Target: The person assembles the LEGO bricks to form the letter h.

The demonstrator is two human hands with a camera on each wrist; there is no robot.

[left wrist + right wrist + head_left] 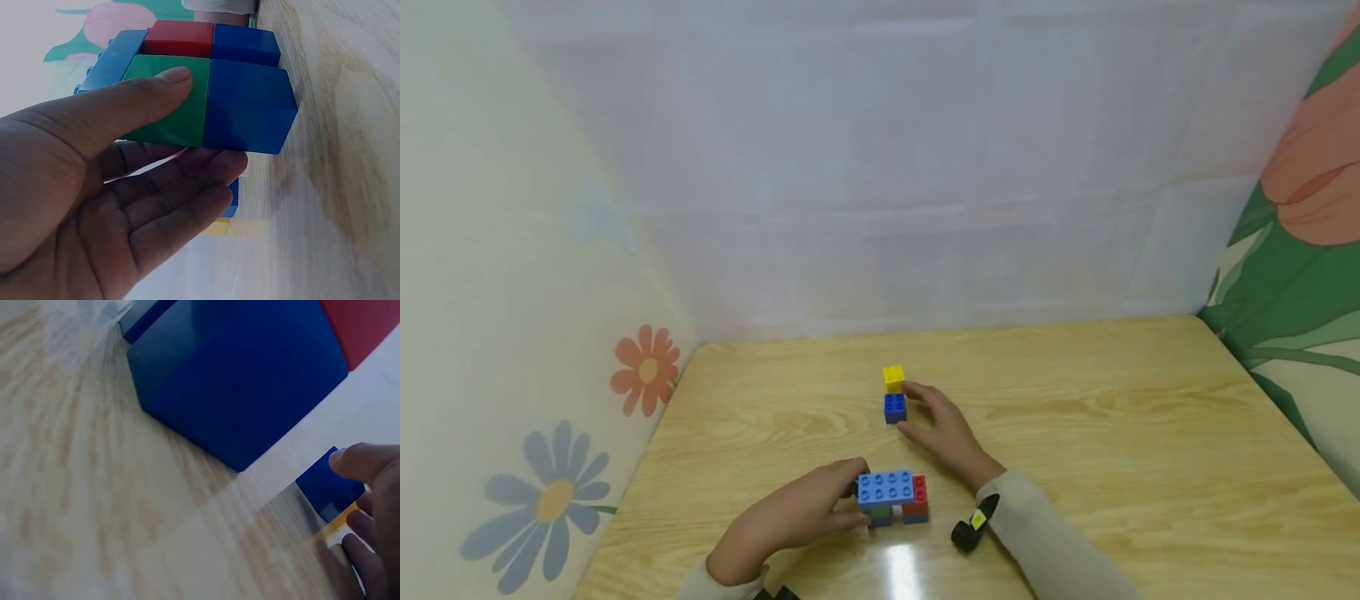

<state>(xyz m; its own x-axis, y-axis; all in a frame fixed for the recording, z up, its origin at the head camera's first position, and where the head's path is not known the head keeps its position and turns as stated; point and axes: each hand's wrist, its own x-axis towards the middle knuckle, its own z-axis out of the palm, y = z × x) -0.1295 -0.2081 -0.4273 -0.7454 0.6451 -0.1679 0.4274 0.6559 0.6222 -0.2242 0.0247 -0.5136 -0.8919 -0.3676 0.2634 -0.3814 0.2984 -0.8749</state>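
A small bridge of toy building bricks (886, 487) stands on the table near me. A light blue brick (115, 59) spans its top, over a green brick (169, 122) on dark blue and a red brick (179, 39) on dark blue. My left hand (808, 506) holds its left end, thumb against the green side and fingers round the far side. Farther off, a dark blue brick (895, 408) sits just in front of a yellow brick (893, 378). My right hand (951, 433) reaches to their right side, thumb and fingers spread, thumb tip at the blue brick's near corner.
The wooden table (1112, 433) meets a white cloth backdrop (865, 167) at the back. Flower-printed panels flank it, the left wall (550, 292) and the right wall (1300, 292). A black wrist camera (967, 534) sits by my right cuff.
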